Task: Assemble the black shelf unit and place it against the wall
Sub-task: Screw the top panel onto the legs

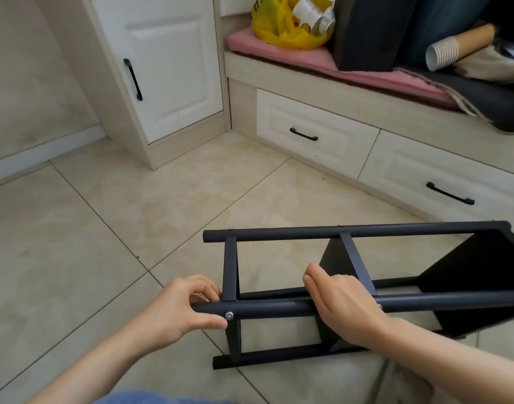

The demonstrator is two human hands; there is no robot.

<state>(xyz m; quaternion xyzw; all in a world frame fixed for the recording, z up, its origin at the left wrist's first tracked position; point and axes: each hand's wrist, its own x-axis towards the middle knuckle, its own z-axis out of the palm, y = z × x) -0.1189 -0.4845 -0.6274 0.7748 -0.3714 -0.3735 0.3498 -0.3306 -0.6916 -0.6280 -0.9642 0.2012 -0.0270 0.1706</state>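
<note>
Gripping the shelf by its near rail, left hand and right hand curl round it; stiff, probably light, best lifted by rails.

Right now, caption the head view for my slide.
Left hand and right hand grip the black shelf unit lying sideways on tiled floor.

**Tiled corner with built-in storage**

Glossy beige floor tiles meet a pale wall with a white skirting board. A white cabinet door with a black handle stands beside a low bench holding two drawers, topped by a pink cushion
</note>
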